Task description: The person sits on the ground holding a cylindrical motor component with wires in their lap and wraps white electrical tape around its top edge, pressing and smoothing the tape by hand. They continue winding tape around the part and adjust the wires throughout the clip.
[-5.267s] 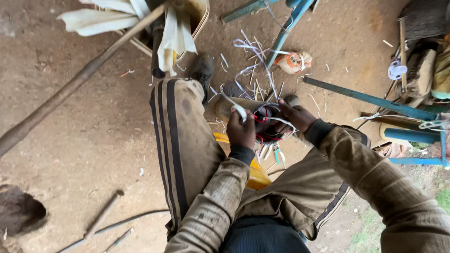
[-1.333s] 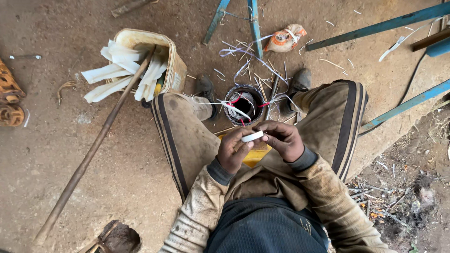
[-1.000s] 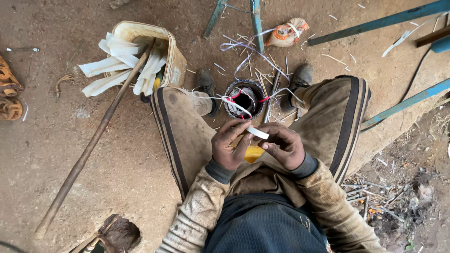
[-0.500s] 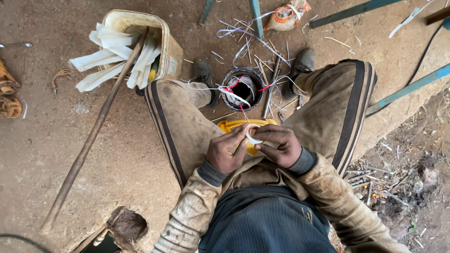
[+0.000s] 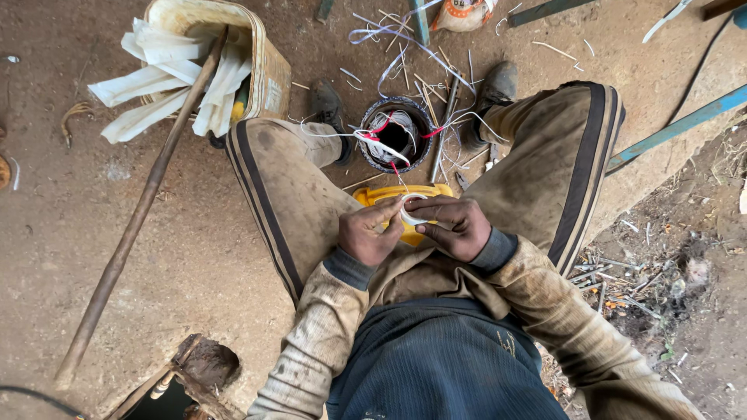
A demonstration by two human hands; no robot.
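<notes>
Head view: both hands meet over the lap, left hand [image 5: 372,233] and right hand [image 5: 455,227] pinching a white strip [image 5: 411,211] curled into a small loop. Looks light, springy and slick, so best gripped at the overlapping ends. Round black container [image 5: 397,134] sits between the feet.
</notes>
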